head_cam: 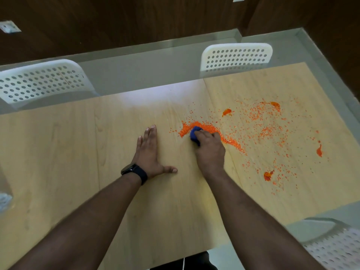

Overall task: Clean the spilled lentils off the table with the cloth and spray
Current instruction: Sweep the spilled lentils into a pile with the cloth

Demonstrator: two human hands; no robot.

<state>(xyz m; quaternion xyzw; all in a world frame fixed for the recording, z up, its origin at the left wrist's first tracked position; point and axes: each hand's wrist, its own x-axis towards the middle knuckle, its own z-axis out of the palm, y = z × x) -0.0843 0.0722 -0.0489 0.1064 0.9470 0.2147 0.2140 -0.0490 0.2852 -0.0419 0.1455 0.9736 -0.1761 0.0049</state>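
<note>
Right hand (209,151) (gripping cloth (195,134)) amid lentils (206,128)

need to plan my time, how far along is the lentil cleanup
Early. Done: a ridge of lentils is swept together. In hand: the right hand pushes the cloth into it; the left hand lies flat on the table. Left: scattered grains and wet orange blobs further right.

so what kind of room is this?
Probably a dining or break room, hard to say which: a light wooden table, white perforated chairs around it, dark wood-panelled wall and a tiled floor.
</note>
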